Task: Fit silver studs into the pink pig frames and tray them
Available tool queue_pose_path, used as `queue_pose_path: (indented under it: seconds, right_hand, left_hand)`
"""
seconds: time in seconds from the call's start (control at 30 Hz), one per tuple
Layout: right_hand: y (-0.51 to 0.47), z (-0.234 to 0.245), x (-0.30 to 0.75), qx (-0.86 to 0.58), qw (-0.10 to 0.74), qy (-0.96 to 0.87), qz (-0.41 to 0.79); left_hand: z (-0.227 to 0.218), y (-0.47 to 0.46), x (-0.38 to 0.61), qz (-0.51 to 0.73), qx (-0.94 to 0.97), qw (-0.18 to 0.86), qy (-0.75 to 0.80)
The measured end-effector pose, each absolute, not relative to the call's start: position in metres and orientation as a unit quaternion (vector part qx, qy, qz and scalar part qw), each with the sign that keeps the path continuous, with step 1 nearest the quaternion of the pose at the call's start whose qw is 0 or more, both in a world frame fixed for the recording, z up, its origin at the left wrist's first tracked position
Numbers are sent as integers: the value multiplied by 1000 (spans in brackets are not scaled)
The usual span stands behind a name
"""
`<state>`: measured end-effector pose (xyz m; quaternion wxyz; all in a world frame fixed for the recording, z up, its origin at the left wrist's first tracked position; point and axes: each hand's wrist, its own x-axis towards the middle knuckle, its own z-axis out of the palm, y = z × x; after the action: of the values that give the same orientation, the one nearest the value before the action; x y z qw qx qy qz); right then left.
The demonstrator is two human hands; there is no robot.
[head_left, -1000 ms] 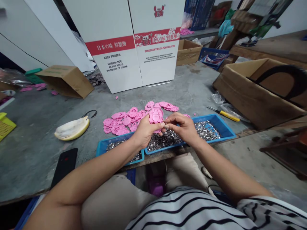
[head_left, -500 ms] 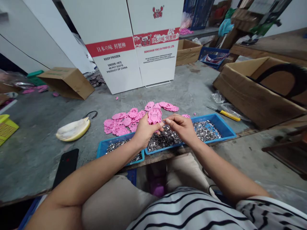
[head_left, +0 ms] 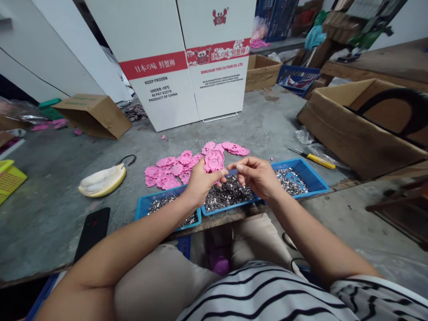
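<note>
My left hand (head_left: 199,182) grips a flat pink moulded piece (head_left: 214,160) with a raised face-like pattern, thumb across its lower edge. Close by on the right, my right hand (head_left: 260,176) has thumb and forefinger drawn together, fingertips near the piece's lower right side. Anything between them is too small to make out. Below both hands lies a long blue tray (head_left: 320,182) of small shiny metal bits (head_left: 230,192). A shorter blue tray (head_left: 141,207) with similar bits adjoins it, partly behind my left forearm. Just beyond spreads a pile of similar pink pieces (head_left: 167,171).
A tall white printed carton (head_left: 167,107) stands behind the pile. At left are an open cardboard box (head_left: 92,118), a yellow peel-like shell (head_left: 102,180) and a black phone (head_left: 92,232). A yellow-handled screwdriver (head_left: 319,161) and a large cardboard box (head_left: 351,129) lie right.
My right hand has drawn slightly to the right and its fingers have shifted. The pink piece in my left hand has moved a little left.
</note>
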<state>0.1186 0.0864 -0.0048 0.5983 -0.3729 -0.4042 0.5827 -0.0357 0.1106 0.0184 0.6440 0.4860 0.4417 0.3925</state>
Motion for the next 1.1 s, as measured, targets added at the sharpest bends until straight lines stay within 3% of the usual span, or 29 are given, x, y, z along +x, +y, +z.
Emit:
queue_pose_path:
  seconds: [0.43, 0.97, 1.1]
  right_hand:
    - [86, 0, 113, -382, 578, -347, 632]
    - [81, 4, 114, -414, 530, -467, 574]
    - [81, 0, 111, -425, 551, -451, 559]
  left_hand:
    - [18, 107, -35, 382, 493, 660, 419]
    - [21, 105, -37, 339, 485, 685, 426]
    - [20, 105, -36, 355, 484, 667, 440]
